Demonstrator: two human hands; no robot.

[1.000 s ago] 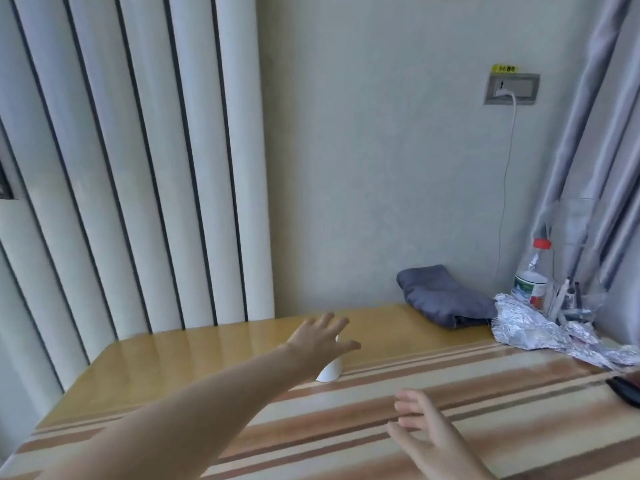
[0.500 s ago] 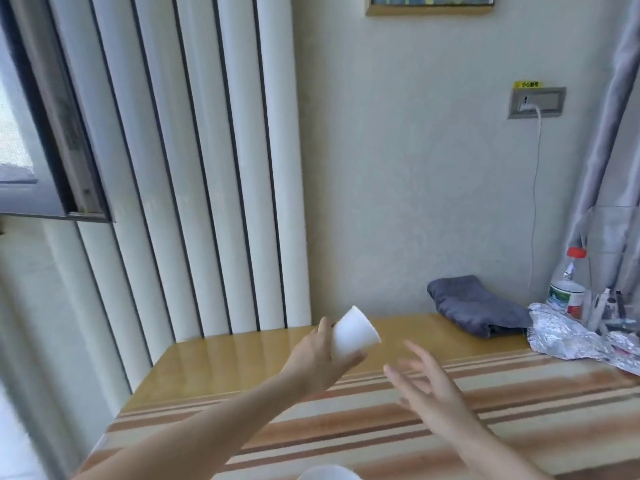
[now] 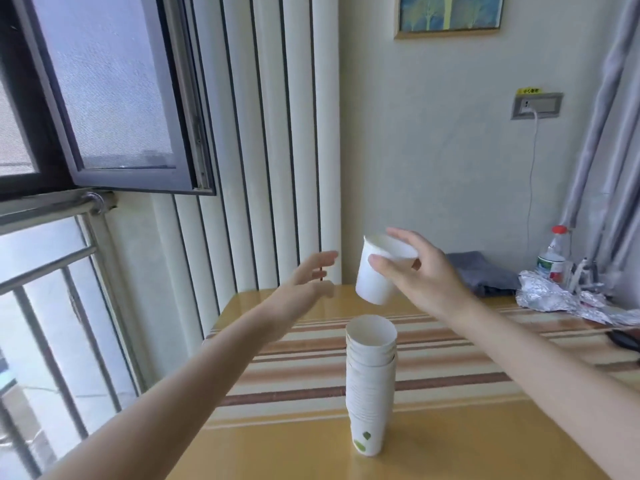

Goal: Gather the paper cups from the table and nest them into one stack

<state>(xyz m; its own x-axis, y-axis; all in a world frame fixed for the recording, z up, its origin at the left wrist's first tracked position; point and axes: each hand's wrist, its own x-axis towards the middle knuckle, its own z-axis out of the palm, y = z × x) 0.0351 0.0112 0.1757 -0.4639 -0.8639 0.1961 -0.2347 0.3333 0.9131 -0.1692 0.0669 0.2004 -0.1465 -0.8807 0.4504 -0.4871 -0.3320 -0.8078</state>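
A tall stack of several nested white paper cups (image 3: 371,386) stands upright on the wooden table (image 3: 311,445), mouth up, with green marks near its base. My right hand (image 3: 419,271) grips a single white paper cup (image 3: 375,275) by its rim, mouth up and slightly tilted, in the air above the stack and apart from it. My left hand (image 3: 311,282) hovers to the left of that cup, fingers spread, holding nothing.
A striped cloth (image 3: 433,358) covers the table's middle. At the back right lie a grey folded cloth (image 3: 485,275), crumpled foil (image 3: 554,299) and a plastic bottle (image 3: 552,254). An open window (image 3: 104,98) and vertical blinds stand at the left.
The cup passed from my left hand to my right hand, which now holds it over the stack. My left hand let go and opened. The view tilted down, revealing the stack.
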